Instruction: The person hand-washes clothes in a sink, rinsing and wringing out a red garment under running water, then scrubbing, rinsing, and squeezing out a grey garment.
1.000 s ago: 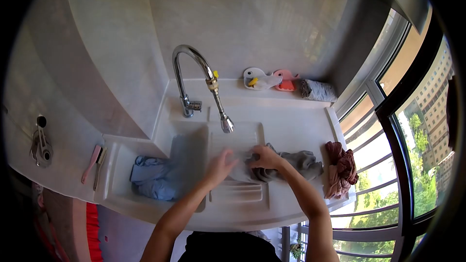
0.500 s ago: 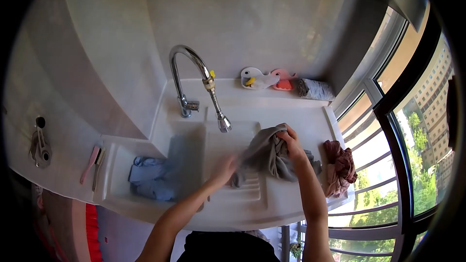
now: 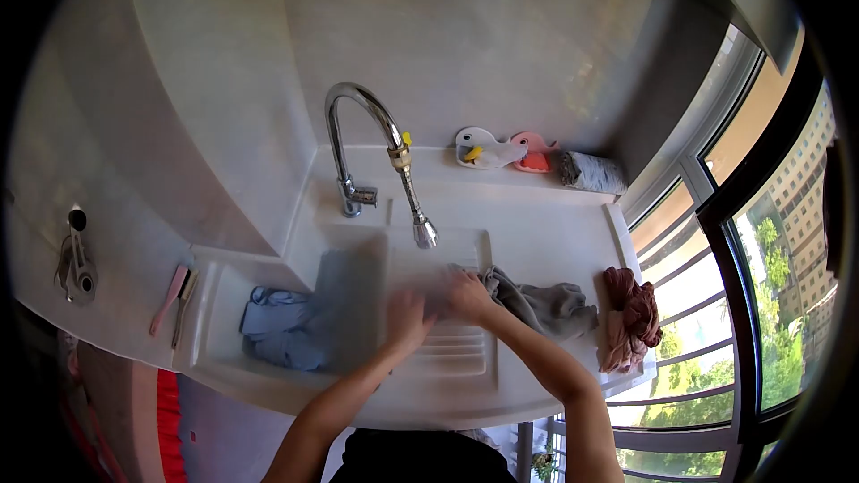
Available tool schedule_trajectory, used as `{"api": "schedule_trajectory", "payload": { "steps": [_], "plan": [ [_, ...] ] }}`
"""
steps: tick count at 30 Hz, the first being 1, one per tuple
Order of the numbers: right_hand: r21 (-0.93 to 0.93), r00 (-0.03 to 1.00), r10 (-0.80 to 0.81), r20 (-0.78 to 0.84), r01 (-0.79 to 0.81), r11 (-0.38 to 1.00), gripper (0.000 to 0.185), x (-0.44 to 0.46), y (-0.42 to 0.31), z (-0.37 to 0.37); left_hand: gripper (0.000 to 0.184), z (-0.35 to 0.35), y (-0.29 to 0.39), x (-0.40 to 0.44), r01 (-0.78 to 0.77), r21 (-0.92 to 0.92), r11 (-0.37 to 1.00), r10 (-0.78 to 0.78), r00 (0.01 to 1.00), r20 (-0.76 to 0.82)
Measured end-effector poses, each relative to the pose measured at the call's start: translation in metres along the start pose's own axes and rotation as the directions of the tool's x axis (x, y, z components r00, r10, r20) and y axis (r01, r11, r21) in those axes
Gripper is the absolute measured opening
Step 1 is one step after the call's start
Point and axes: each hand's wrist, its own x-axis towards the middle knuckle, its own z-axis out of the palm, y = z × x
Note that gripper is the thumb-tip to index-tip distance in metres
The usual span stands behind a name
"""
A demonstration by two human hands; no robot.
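A wet-looking grey cloth lies bunched across the right side of the washboard and the white counter beside it. My right hand is closed on the cloth's left end, under the faucet head. Close by on the left, my left hand hovers over the washboard's left edge. Its fingers are smeared by motion, and I cannot make out whether they grip the cloth. Between the two hands is a blurred greyish patch.
Light blue cloth sits in the basin at left. The chrome faucet arches overhead. Reddish-brown cloths lie at the right edge near the window. Brushes rest at far left; whale-shaped holders and a grey roll line the back ledge.
My right hand has come down and left from the raised grey cloth to the washboard. The cloth now lies lower and stretched out to the right. The view has shifted slightly.
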Motion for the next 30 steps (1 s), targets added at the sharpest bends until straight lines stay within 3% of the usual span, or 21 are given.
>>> {"api": "schedule_trajectory", "payload": {
  "steps": [1, 2, 3, 4, 5, 7, 9, 11, 13, 14, 15, 16, 17, 18, 19, 21, 23, 25, 27, 28, 30],
  "plan": [
    [0.020, 0.997, -0.010, 0.075, 0.009, 1.000, 0.038, 0.004, 0.000, -0.006, 0.039, -0.003, 0.004, -0.004, 0.117, -0.094, 0.989, -0.102, 0.983, 0.154],
    [0.073, 0.987, 0.155, 0.048, -0.158, 0.985, 0.039, 0.007, 0.009, -0.002, 0.041, -0.006, 0.006, -0.010, 0.243, -0.167, 0.955, -0.182, 0.931, 0.316],
    [0.124, 0.948, 0.317, 0.023, -0.318, 0.940, 0.039, 0.012, 0.025, 0.003, 0.041, -0.007, 0.003, -0.016, 0.243, -0.167, 0.956, -0.181, 0.930, 0.320],
    [0.176, 0.851, 0.523, 0.038, -0.521, 0.835, 0.045, 0.017, 0.035, 0.004, 0.046, -0.008, -0.001, -0.021, 0.425, -0.342, 0.838, -0.250, 0.857, 0.450],
    [0.171, 0.854, 0.519, 0.036, -0.516, 0.839, 0.045, 0.017, 0.038, 0.006, 0.050, -0.008, -0.004, -0.026, 0.593, -0.469, 0.655, -0.275, 0.765, 0.582],
    [-0.009, 0.814, 0.567, 0.127, -0.571, 0.821, 0.053, 0.019, 0.028, 0.000, 0.046, -0.014, -0.013, -0.030, 0.563, -0.516, 0.646, -0.301, 0.809, 0.505],
    [-0.168, 0.897, 0.381, 0.226, -0.349, 0.922, 0.061, 0.013, 0.004, 0.005, 0.042, -0.021, -0.022, -0.028, 0.530, -0.553, 0.643, -0.318, 0.842, 0.436],
    [-0.109, 0.865, 0.392, 0.314, -0.378, 0.919, 0.054, 0.018, 0.018, 0.009, 0.034, -0.021, -0.027, -0.018, 0.241, -0.534, 0.810, -0.169, 0.969, 0.180],
    [0.016, 0.864, 0.476, 0.168, -0.485, 0.875, 0.045, 0.028, 0.029, 0.004, 0.031, -0.016, -0.024, -0.011, 0.194, -0.497, 0.846, -0.134, 0.979, 0.154],
    [0.037, 0.854, 0.520, 0.036, -0.521, 0.853, 0.034, 0.029, 0.032, 0.015, 0.031, -0.014, -0.023, -0.006, 0.086, -0.439, 0.894, -0.045, 0.994, 0.103],
    [0.032, 0.855, 0.517, 0.031, -0.518, 0.855, 0.034, 0.028, 0.024, 0.017, 0.032, -0.012, -0.020, -0.002, -0.024, -0.375, 0.927, 0.048, 0.997, 0.054],
    [0.113, 0.850, 0.520, -0.080, -0.511, 0.852, 0.031, 0.028, 0.012, 0.018, 0.032, -0.014, -0.015, -0.003, 0.052, -0.325, 0.944, 0.014, 0.980, 0.199],
    [0.194, 0.831, 0.524, -0.184, -0.492, 0.849, 0.028, 0.025, -0.003, 0.021, 0.032, -0.015, -0.007, -0.007, 0.055, -0.329, 0.943, 0.010, 0.981, 0.193],
    [0.135, 0.895, 0.421, -0.146, -0.404, 0.905, 0.027, 0.018, -0.019, 0.024, 0.034, -0.020, 0.002, -0.009, 0.047, -0.246, 0.968, -0.004, 0.985, 0.174],
    [-0.001, 0.972, 0.177, -0.157, -0.180, 0.984, 0.029, 0.006, -0.034, 0.019, 0.036, -0.021, 0.008, -0.010, 0.041, -0.160, 0.986, -0.016, 0.988, 0.154],
    [0.072, 0.986, -0.165, -0.026, 0.166, 0.983, 0.031, -0.001, -0.034, 0.000, 0.048, -0.017, 0.006, -0.013, 0.049, -0.244, 0.969, 0.004, 0.977, 0.213],
    [0.012, 0.995, 0.013, 0.102, -0.015, 1.000, 0.031, 0.012, 0.000, 0.018, 0.059, -0.008, 0.008, -0.023, 0.035, 0.029, 0.999, -0.042, 0.965, 0.260],
    [-0.097, 0.991, 0.128, 0.042, -0.123, 0.988, 0.033, 0.030, 0.013, 0.025, 0.068, -0.007, 0.003, -0.021, 0.041, 0.031, 0.999, -0.048, 0.960, 0.275],
    [-0.211, 0.933, 0.361, 0.001, -0.353, 0.912, 0.035, 0.039, 0.002, 0.039, 0.071, -0.009, 0.002, -0.022, 0.078, 0.028, 0.997, -0.083, 0.950, 0.300],
    [-0.253, 0.963, 0.268, 0.013, -0.256, 0.933, 0.036, 0.033, -0.011, 0.047, 0.071, -0.017, 0.005, -0.019, 0.080, 0.030, 0.996, -0.085, 0.951, 0.298],
    [-0.087, 0.998, 0.064, -0.018, -0.066, 0.994, 0.034, 0.018, -0.042, 0.022, 0.076, -0.035, 0.011, -0.010, 0.125, -0.039, 0.991, -0.102, 0.926, 0.363]
  ]
}}
